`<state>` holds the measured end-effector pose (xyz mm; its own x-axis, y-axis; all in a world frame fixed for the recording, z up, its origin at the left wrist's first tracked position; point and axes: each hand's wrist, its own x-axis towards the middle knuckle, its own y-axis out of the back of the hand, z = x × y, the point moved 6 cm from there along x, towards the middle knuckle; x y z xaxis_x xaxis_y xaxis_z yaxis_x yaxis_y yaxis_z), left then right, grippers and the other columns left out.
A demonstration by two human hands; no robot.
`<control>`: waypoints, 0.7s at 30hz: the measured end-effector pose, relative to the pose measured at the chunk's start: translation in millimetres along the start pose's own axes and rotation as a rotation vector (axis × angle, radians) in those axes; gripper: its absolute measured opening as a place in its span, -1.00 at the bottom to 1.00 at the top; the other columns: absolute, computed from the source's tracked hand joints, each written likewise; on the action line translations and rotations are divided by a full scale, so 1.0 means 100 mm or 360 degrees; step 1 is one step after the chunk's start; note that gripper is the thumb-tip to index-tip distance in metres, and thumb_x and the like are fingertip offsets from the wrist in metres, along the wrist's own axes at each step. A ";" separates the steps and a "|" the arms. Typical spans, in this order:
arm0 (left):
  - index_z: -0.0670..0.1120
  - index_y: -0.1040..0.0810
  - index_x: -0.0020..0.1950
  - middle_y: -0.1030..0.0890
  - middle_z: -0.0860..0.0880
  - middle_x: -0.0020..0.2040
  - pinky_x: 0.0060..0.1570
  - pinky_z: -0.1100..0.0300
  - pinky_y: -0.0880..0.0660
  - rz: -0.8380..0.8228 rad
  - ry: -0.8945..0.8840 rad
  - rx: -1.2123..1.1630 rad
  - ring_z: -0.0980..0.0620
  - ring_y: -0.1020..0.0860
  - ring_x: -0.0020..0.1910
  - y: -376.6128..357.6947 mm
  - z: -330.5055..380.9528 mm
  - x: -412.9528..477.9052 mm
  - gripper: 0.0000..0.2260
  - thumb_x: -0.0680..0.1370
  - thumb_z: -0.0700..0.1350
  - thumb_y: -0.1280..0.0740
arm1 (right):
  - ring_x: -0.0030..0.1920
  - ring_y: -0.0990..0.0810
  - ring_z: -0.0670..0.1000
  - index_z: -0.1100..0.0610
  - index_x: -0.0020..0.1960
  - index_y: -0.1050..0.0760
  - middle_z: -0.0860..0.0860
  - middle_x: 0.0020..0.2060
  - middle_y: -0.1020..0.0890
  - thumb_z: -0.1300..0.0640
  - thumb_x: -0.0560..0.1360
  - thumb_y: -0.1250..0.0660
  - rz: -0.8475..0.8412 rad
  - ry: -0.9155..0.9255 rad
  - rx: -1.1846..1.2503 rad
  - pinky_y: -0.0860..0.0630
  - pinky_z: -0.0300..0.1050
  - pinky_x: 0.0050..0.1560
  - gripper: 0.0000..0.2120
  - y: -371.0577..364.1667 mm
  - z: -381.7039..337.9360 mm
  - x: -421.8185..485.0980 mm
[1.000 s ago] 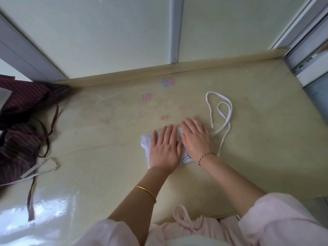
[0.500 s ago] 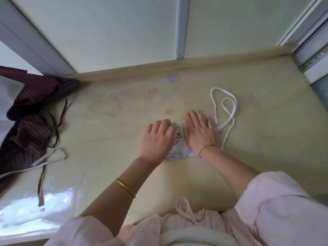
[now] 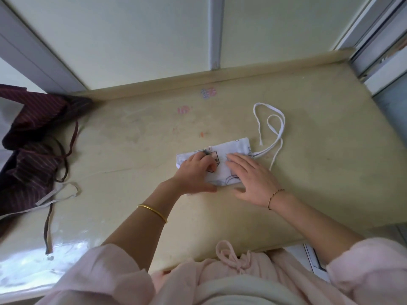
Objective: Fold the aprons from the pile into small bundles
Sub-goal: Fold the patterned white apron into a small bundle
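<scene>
A white printed apron (image 3: 231, 154), folded into a small rectangle, lies in the middle of the beige table (image 3: 330, 172). My left hand (image 3: 195, 176) sits on its left half with curled fingers, gripping the fabric's near edge. Flat on the right half, my right hand (image 3: 251, 179) presses down with straight fingers. The apron's white ties (image 3: 275, 130) trail loose to the right of the bundle. A pile of dark maroon striped aprons (image 3: 28, 150) lies at the table's left edge.
Dark and pale straps (image 3: 49, 208) from the pile stretch over the table's left front. A wall with a raised ledge (image 3: 198, 79) closes off the back. The table ends at the right by a window frame (image 3: 378, 62).
The left hand has curled and taken hold of the fabric's near-left edge, uncovering the printed middle of the bundle. The right hand has slid a little toward me and stays flat.
</scene>
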<state>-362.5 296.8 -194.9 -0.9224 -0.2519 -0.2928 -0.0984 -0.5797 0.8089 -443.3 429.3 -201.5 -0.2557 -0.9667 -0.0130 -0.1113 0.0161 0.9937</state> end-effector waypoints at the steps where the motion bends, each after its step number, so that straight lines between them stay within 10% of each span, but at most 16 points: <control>1: -0.02 -0.45 0.08 -0.34 0.09 0.04 -0.02 0.24 -0.26 -0.0007 0.0014 -0.0031 0.03 -0.38 0.14 0.02 0.00 0.00 -0.53 0.27 0.03 -0.54 | 0.34 -0.42 0.09 0.22 0.27 -0.47 0.10 0.31 -0.48 0.06 0.21 -0.48 0.0026 -0.0003 0.0029 -0.27 -0.08 0.38 -0.34 0.03 0.03 0.04; 4: -0.07 -0.41 0.12 -0.34 0.07 0.12 0.09 0.18 -0.31 -0.0073 0.0077 0.0045 0.00 -0.34 0.19 0.04 -0.03 -0.03 -0.47 0.29 0.10 -0.53 | 0.11 -0.60 0.12 0.20 0.06 -0.59 0.11 0.12 -0.60 0.24 0.06 -0.50 0.0088 0.0031 0.0048 -0.55 -0.02 0.05 -0.45 0.12 0.05 0.11; 10: -0.10 -0.35 0.20 -0.36 -0.02 0.24 0.12 0.16 -0.33 -0.0141 0.0134 0.0486 -0.06 -0.34 0.21 0.03 -0.07 -0.12 -0.46 0.34 0.05 -0.47 | -0.23 -0.57 0.12 0.15 -0.21 -0.61 0.03 -0.27 -0.59 0.17 0.29 -0.12 0.0246 0.0120 0.0172 -0.41 -0.17 -0.15 -0.72 0.24 0.13 0.25; 16: 0.00 -0.48 -0.03 -0.51 0.05 -0.18 -0.29 0.21 -0.31 -0.0317 0.0299 0.0039 -0.01 -0.48 -0.17 0.31 -0.09 -0.13 -0.89 0.46 -0.12 -0.31 | -0.21 -0.41 0.02 0.12 -0.13 -0.49 -0.09 -0.30 -0.43 0.00 0.42 -0.12 -0.0112 -0.0268 0.0841 -0.21 -0.34 -0.32 -0.75 0.26 0.29 0.25; 21: -0.06 -0.46 -0.17 -0.45 0.04 -0.28 -0.35 0.21 -0.28 -0.0174 0.0511 -0.0486 0.05 -0.39 -0.28 0.37 -0.32 -0.17 -0.90 0.51 -0.09 -0.33 | 0.10 -0.45 -0.03 0.21 0.11 -0.50 0.01 0.07 -0.49 0.09 0.54 -0.29 -0.0012 -0.0538 0.1036 -0.34 -0.19 -0.03 -0.77 0.17 0.42 0.26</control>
<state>-338.1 255.3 -176.5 -0.7456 -0.3758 -0.5503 -0.0298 -0.8062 0.5910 -492.4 415.1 -189.9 -0.5233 -0.8373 -0.1582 -0.6354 0.2598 0.7271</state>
